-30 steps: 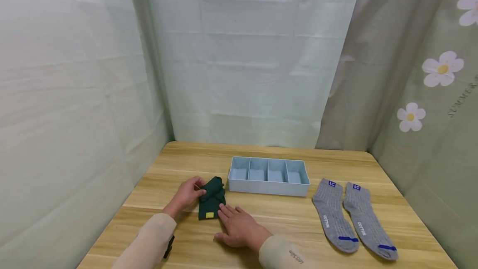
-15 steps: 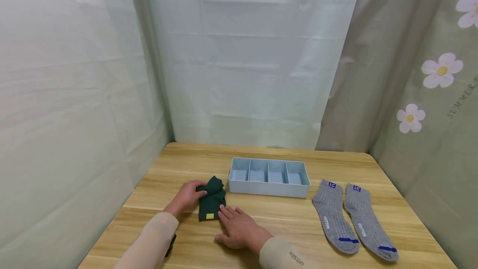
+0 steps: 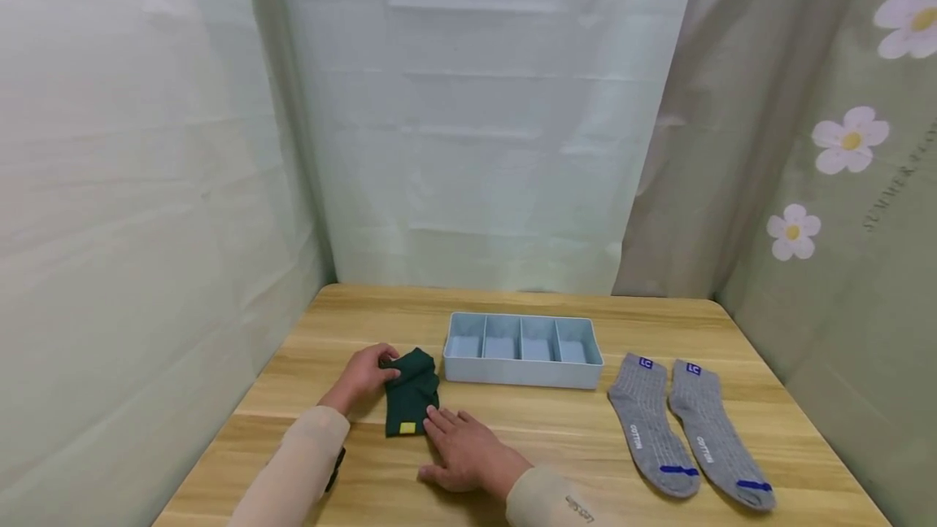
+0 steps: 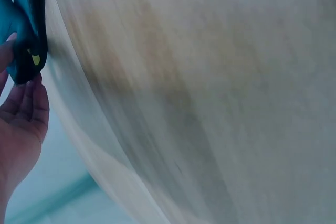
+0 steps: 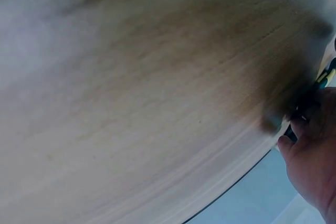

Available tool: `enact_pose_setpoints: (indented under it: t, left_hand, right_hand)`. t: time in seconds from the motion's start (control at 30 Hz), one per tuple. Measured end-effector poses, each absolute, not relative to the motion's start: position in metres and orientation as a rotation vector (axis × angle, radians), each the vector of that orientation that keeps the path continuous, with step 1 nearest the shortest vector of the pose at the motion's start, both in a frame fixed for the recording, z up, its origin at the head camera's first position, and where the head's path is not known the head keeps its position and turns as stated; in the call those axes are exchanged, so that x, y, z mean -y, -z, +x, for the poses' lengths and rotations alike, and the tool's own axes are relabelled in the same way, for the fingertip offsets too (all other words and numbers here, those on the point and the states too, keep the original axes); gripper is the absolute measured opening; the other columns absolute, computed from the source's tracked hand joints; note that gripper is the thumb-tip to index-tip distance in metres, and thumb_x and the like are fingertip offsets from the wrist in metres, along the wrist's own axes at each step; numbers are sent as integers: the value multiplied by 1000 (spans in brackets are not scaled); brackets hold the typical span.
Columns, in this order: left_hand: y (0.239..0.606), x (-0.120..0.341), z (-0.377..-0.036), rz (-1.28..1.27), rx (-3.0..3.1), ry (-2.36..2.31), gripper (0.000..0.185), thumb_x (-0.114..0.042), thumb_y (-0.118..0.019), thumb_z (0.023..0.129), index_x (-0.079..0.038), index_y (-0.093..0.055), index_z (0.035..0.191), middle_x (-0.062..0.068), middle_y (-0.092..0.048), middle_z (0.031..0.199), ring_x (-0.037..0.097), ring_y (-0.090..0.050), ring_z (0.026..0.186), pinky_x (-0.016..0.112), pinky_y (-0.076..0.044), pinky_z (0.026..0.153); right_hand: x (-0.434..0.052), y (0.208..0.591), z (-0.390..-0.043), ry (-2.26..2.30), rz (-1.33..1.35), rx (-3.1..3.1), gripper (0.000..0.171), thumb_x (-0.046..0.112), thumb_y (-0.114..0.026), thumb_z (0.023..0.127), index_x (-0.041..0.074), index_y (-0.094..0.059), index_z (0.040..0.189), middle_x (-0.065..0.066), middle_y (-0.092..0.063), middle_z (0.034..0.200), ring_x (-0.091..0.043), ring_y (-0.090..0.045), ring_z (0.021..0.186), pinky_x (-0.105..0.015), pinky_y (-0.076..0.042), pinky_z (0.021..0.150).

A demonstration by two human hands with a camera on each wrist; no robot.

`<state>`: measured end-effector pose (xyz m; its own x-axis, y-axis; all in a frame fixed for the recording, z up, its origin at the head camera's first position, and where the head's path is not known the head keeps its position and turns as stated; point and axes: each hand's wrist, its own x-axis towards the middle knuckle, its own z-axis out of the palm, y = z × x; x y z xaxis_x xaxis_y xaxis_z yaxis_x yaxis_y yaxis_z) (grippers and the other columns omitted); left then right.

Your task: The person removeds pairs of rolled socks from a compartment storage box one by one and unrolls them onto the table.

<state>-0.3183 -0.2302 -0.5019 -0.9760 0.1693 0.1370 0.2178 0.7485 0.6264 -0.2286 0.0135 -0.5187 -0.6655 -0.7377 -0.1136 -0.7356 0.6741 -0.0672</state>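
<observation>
Since a second ago your hands have hardly moved: your left hand (image 3: 363, 373) has gone on pinching the far left corner of the dark green sock (image 3: 411, 391), and your right hand (image 3: 463, 450) still lies spread and flat on the worktop (image 3: 556, 429), fingertips touching the sock's near right edge. What has changed is the sock itself. Its far end, which stood up as a loose peak, now lies lower and tucked closer over the body, so by my judgement the fold is tightening and the bundle is nearly made.

The sock sits at about 10 o'clock from your right hand, just left of the pale blue divided tray (image 3: 523, 350), near it but not touching. It is a short, thick, doubled-up packet with a small yellow tag at its near end. The pair of grey socks (image 3: 684, 429) lies flat, side by side, well apart at 3 o'clock.
</observation>
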Motion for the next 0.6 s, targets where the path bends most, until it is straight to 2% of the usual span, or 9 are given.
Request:
enact_pose_setpoints:
  t: [0.13, 0.27, 0.37, 0.47, 0.53, 0.6]
  left_hand:
    - [503, 231, -322, -401, 2804, 997, 16, 5, -68, 88, -3, -64, 101, 14, -67, 97, 32, -61, 92, 52, -50, 86]
    - [504, 234, -326, -476, 2798, 874, 15, 6, -61, 91, -2, -71, 100, 16, -70, 103, 37, -64, 100, 54, -48, 92]
    - [506, 236, -329, -495, 2848, 849, 17, -7, -66, 93, 0, -72, 107, 17, -69, 110, 39, -62, 108, 54, -46, 97]
    - [507, 238, -332, -510, 2895, 861, 31, -17, -74, 89, 2, -69, 112, 19, -68, 114, 39, -60, 111, 54, -44, 99]
    - [508, 240, -333, -532, 2897, 856, 33, -17, -77, 86, 3, -68, 112, 19, -68, 113, 39, -61, 110, 54, -44, 99]
    - [509, 242, -335, -552, 2890, 837, 26, -12, -75, 87, 2, -70, 109, 18, -69, 110, 39, -62, 108, 54, -45, 97]
  right_hand:
    - [-13, 520, -230, 28, -1225, -2748, 77, 66, -39, 98, 13, -37, 154, -1, -27, 162, -15, -26, 147, -39, -28, 116]
    - [-13, 518, -230, 36, -1222, -2738, 77, 65, -39, 98, 13, -36, 155, 0, -27, 162, -14, -25, 147, -38, -27, 116]
    - [-13, 516, -230, 40, -1215, -2731, 76, 65, -40, 98, 13, -36, 155, 0, -26, 162, -14, -25, 147, -38, -27, 116]
    - [-13, 514, -229, 28, -1214, -2736, 76, 65, -40, 98, 13, -36, 155, -1, -27, 162, -14, -26, 147, -38, -27, 116]
    - [-13, 515, -229, 17, -1222, -2744, 76, 64, -40, 98, 13, -36, 154, -1, -27, 161, -15, -26, 146, -38, -28, 116]
    - [-14, 517, -229, 11, -1235, -2751, 76, 64, -40, 98, 12, -37, 154, -2, -27, 161, -15, -27, 146, -37, -28, 116]
